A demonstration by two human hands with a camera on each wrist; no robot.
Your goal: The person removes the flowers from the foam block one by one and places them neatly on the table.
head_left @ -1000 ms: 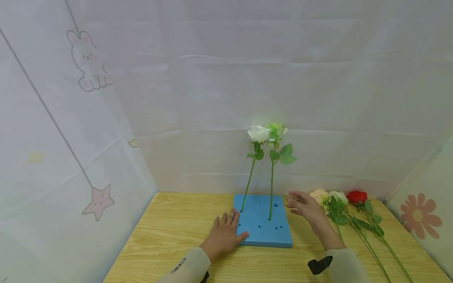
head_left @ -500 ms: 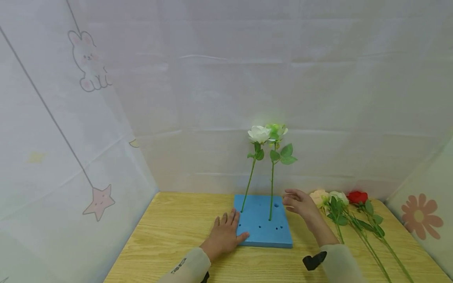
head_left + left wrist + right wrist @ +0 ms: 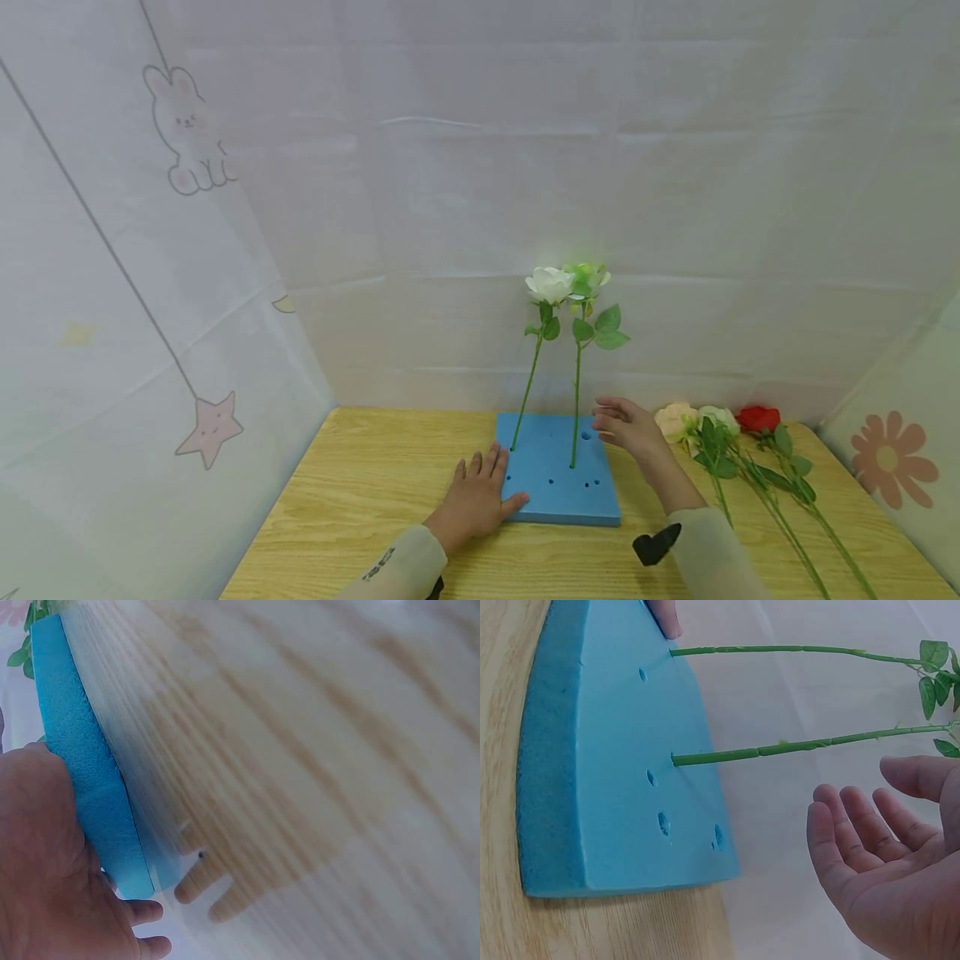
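The left hand (image 3: 471,502) lies flat along the left side of the blue foam board (image 3: 558,504), palm down, its fingers extended forward and slightly apart; the longer fingertips meet the board's left edge and the thumb reaches over its near left corner, so the hand presses against the board without gripping it. The right hand (image 3: 632,433) is raised beside the board's far right part, its forearm slanting in from the near side of the table (image 3: 382,467). Its fingers are loosely curved with the thumb held well away from them, and they have hold of nothing; the right wrist view shows them apart from both stems and from the foam. The board sits on the table toward the back, where a white curtain (image 3: 450,208) rises behind the table's far edge. Two flowers stand in its holes: a white rose (image 3: 550,285) leaning a little to the right and a green-tinged rose (image 3: 589,279) nearly upright. Wood shows on both sides of the board and along its near edge. To the right, beyond the right forearm, lie a peach rose (image 3: 675,418), a cream rose (image 3: 720,420) and a red rose (image 3: 758,418), blooms toward the far edge.
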